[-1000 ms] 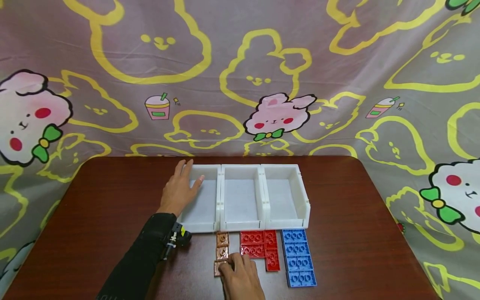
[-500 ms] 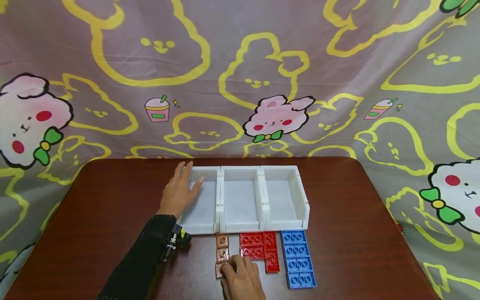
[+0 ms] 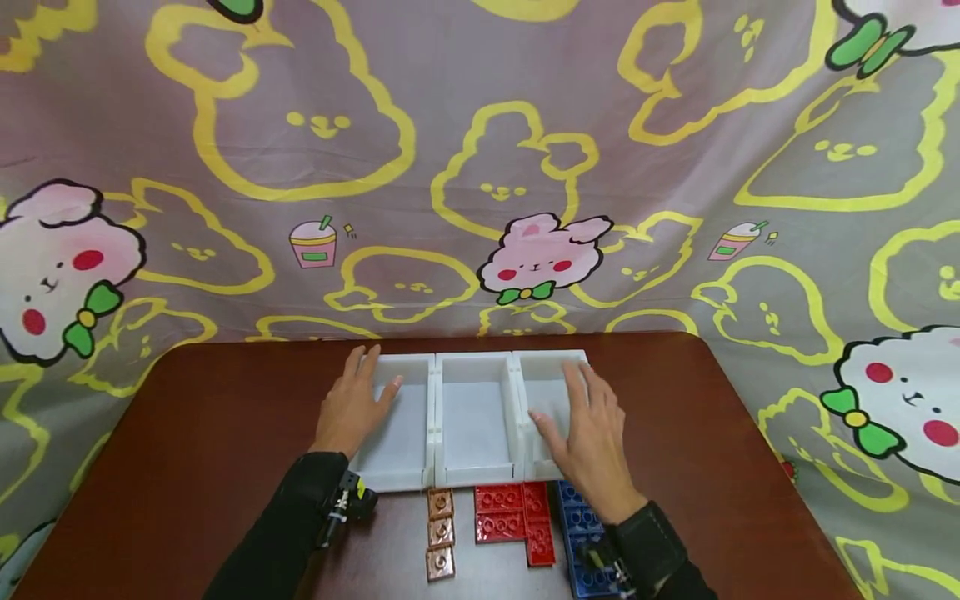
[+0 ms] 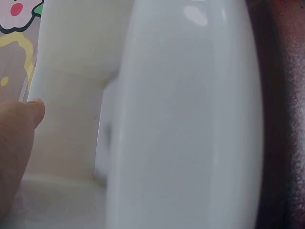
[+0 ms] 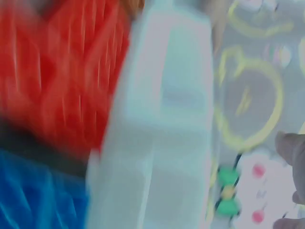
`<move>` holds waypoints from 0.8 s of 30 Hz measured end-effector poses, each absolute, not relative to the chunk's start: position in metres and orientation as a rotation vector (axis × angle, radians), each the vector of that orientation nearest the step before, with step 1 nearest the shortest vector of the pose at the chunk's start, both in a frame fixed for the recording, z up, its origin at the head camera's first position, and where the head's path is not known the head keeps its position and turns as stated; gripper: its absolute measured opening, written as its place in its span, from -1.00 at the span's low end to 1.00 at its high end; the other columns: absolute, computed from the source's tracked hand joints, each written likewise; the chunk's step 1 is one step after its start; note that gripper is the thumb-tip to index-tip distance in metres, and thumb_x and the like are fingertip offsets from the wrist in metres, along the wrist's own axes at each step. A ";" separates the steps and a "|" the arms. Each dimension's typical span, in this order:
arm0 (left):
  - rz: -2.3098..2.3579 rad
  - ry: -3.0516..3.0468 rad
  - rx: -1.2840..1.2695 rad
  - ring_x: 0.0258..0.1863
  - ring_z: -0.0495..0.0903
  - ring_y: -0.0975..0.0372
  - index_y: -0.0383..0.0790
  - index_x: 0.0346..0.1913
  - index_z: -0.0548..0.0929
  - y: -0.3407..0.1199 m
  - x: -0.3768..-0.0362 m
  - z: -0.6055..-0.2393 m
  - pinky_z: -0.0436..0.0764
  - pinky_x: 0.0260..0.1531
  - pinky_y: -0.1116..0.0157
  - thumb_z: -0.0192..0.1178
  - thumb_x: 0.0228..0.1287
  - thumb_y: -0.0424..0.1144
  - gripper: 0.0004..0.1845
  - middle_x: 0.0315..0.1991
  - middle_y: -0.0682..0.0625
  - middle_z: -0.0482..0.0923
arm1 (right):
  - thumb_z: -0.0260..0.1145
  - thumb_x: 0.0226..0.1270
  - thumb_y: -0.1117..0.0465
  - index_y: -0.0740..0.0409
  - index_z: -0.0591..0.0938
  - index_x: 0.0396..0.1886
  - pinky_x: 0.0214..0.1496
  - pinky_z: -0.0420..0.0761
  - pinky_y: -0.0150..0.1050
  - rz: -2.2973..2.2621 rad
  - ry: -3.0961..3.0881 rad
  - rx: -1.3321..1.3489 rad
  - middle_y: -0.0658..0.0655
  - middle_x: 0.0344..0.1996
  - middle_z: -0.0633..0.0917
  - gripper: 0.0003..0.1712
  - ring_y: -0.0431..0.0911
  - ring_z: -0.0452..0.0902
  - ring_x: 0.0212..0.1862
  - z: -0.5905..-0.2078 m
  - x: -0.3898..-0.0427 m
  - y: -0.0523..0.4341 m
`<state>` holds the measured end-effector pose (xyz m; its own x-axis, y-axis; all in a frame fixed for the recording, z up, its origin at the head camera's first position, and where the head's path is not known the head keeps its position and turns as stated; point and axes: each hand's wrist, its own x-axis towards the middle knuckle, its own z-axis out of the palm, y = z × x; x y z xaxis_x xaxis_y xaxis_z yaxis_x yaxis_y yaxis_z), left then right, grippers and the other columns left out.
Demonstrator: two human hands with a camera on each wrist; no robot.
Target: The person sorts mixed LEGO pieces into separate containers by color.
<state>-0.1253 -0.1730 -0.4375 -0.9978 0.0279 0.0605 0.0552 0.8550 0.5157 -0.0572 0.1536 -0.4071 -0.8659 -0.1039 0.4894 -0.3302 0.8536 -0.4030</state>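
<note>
Three white open bins stand side by side: a left bin point(image 3: 397, 480), a middle bin point(image 3: 474, 450) and a right bin point(image 3: 542, 396). My left hand point(image 3: 351, 408) lies along the left bin's outer wall, its thumb point(image 4: 16, 143) spread over the inside. Over the right bin is my right hand point(image 3: 592, 442), fingers extended and thumb apart, holding nothing. Whether it touches the rim cannot be told. In front of the bins lie three brown square bricks point(image 3: 441, 532) in a column, several red bricks point(image 3: 498, 512) and several blue bricks point(image 3: 579, 520), partly hidden by the right wrist.
A dark reddish-brown table point(image 3: 225, 417) extends to both sides of the bins. Behind it hangs a patterned cloth point(image 3: 405, 283) with cartoon rabbits. The right wrist view is blurred.
My right hand has left the lowest brown brick and moved up and right to the right bin. The left hand keeps its place at the left bin. The head view has tilted up slightly.
</note>
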 end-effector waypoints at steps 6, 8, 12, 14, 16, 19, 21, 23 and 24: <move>-0.827 -3.011 -0.044 0.32 0.42 -0.40 -0.28 0.66 0.06 -0.173 -0.119 -0.440 0.47 0.18 -0.35 0.12 0.59 0.03 -0.19 0.63 -0.36 -0.03 | 0.45 0.37 -0.05 0.17 0.14 0.65 0.40 0.11 0.59 0.678 -2.816 0.216 0.47 0.58 0.12 0.03 0.48 0.06 0.53 -0.422 -0.103 0.191; -0.823 -3.013 -0.044 0.33 0.40 -0.41 -0.28 0.66 0.06 -0.173 -0.118 -0.439 0.45 0.20 -0.36 0.12 0.59 0.03 -0.18 0.63 -0.37 -0.04 | 0.41 0.41 -0.08 0.15 0.10 0.67 0.42 0.07 0.60 0.708 -2.895 0.223 0.46 0.60 0.07 0.03 0.49 0.01 0.56 -0.428 -0.112 0.196; -0.818 -3.009 -0.038 0.36 0.36 -0.43 -0.27 0.66 0.07 -0.175 -0.118 -0.437 0.38 0.25 -0.39 0.13 0.58 0.04 -0.18 0.63 -0.35 -0.04 | 0.34 0.47 -0.11 0.15 0.08 0.68 0.41 0.07 0.61 0.758 -2.994 0.263 0.46 0.61 0.05 0.01 0.50 -0.01 0.57 -0.438 -0.126 0.200; -0.818 -3.000 -0.041 0.37 0.34 -0.43 -0.27 0.66 0.07 -0.176 -0.118 -0.436 0.36 0.28 -0.40 0.13 0.57 0.05 -0.17 0.64 -0.35 -0.04 | 0.33 0.47 -0.13 0.12 0.07 0.69 0.40 0.06 0.62 0.779 -3.020 0.256 0.45 0.62 0.03 0.01 0.49 -0.02 0.57 -0.442 -0.130 0.201; -0.816 -2.989 -0.046 0.37 0.35 -0.42 -0.27 0.66 0.08 -0.176 -0.119 -0.436 0.35 0.28 -0.40 0.14 0.56 0.06 -0.17 0.64 -0.34 -0.03 | 0.31 0.47 -0.15 0.11 0.06 0.69 0.39 0.08 0.62 0.785 -3.033 0.249 0.44 0.62 0.03 0.01 0.49 0.00 0.57 -0.444 -0.134 0.201; -0.814 -2.974 -0.048 0.36 0.36 -0.41 -0.27 0.65 0.10 -0.176 -0.122 -0.436 0.37 0.26 -0.39 0.15 0.56 0.06 -0.17 0.63 -0.34 -0.02 | 0.31 0.47 -0.16 0.09 0.03 0.70 0.39 0.07 0.62 0.833 -3.043 0.231 0.42 0.63 0.02 0.03 0.49 0.01 0.57 -0.446 -0.137 0.202; -0.818 -2.976 -0.041 0.37 0.35 -0.39 -0.26 0.65 0.10 -0.175 -0.123 -0.437 0.37 0.27 -0.38 0.16 0.55 0.07 -0.17 0.64 -0.33 -0.02 | 0.31 0.48 -0.15 0.12 0.03 0.70 0.38 0.09 0.62 0.852 -3.039 0.233 0.44 0.62 0.03 0.03 0.51 0.04 0.55 -0.445 -0.138 0.203; -0.830 -2.989 -0.033 0.41 0.31 -0.38 -0.23 0.66 0.08 -0.174 -0.126 -0.438 0.34 0.30 -0.38 0.14 0.56 0.08 -0.16 0.65 -0.32 -0.04 | 0.32 0.48 -0.14 0.12 0.04 0.70 0.39 0.09 0.62 0.855 -3.036 0.228 0.45 0.62 0.04 0.03 0.51 0.06 0.55 -0.444 -0.140 0.205; -0.842 -2.996 -0.025 0.44 0.28 -0.37 -0.21 0.67 0.06 -0.173 -0.127 -0.438 0.32 0.32 -0.37 0.14 0.56 0.09 -0.16 0.66 -0.30 -0.06 | 0.33 0.47 -0.13 0.13 0.04 0.70 0.38 0.10 0.62 0.850 -3.031 0.227 0.45 0.62 0.05 0.02 0.51 0.07 0.54 -0.443 -0.141 0.206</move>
<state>-0.1270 -0.1728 -0.4381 -0.9995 0.0075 0.0322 0.0231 0.8535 0.5206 -0.1405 0.2061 -0.4434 -0.9895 -0.1422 0.0248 -0.1344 0.8447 -0.5181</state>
